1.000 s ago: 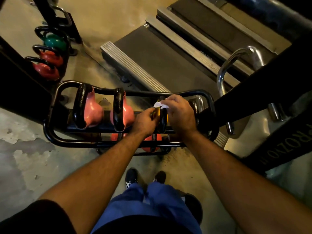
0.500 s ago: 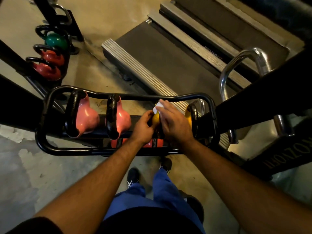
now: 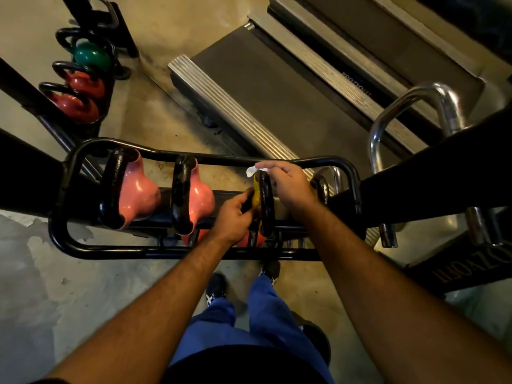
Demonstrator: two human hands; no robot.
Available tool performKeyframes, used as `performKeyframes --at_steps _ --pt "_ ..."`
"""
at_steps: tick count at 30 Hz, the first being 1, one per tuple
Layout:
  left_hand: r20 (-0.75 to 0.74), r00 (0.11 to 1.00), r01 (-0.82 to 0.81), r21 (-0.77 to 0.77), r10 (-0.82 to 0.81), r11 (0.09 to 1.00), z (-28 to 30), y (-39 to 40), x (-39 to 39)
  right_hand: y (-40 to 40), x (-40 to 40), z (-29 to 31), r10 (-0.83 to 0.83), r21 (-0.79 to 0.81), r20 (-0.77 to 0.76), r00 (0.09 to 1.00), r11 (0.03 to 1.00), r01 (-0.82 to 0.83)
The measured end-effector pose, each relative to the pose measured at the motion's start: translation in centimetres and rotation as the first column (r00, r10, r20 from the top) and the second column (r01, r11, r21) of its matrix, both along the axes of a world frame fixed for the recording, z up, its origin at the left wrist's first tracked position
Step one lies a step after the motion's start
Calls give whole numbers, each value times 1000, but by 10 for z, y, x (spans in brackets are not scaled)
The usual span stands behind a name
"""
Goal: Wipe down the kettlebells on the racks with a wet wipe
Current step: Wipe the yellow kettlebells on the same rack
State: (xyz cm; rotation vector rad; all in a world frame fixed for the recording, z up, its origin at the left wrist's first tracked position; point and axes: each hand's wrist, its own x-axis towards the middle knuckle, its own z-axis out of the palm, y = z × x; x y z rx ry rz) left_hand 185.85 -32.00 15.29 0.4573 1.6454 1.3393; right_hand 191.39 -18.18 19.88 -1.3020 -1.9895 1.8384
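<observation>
On the black tubular steel rack (image 3: 66, 195), right of two pink kettlebells (image 3: 138, 195), the left hand (image 3: 232, 214) grips the yellow kettlebell (image 3: 257, 194); the right hand (image 3: 291, 184) pinches a white wet wipe (image 3: 253, 170) near the far rail.

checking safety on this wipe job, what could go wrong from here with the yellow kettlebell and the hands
1. The left hand grips the yellow kettlebell low by the rack's front rail; if the bell shifts, its fingers could be pinched.
2. The right hand pinches only a small wet wipe at the top of the black handle; it might slip or miss the rest.
3. The feet stand just under the rack; a dislodged bell might land on them.
</observation>
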Motion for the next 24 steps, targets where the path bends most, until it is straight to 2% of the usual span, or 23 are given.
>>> performKeyframes --at_steps 5,9,11,15,19,24 --pt "21 1000 4 2 -4 1000 1 -2 0 -11 4 -10 -61 -49 -13 998 997 60" --pt "7 1000 5 -9 -5 1000 -1 -5 2 -22 18 -1 -33 59 -121 992 997 40" --pt "-5 1000 8 -9 -8 1000 0 -5 1 -27 25 4 34 122 -168 985 992 -13" --pt "14 1000 11 -17 -11 1000 -1 -3 0 -27 38 -1 247 349 -103 964 916 -198" --pt "58 998 -17 -15 18 1000 -3 3 -2 -16 28 1 206 395 -29 978 901 -178" --pt "35 999 -10 -31 11 999 -9 -4 -4 -37 52 -3 394 503 -20 919 798 -331"
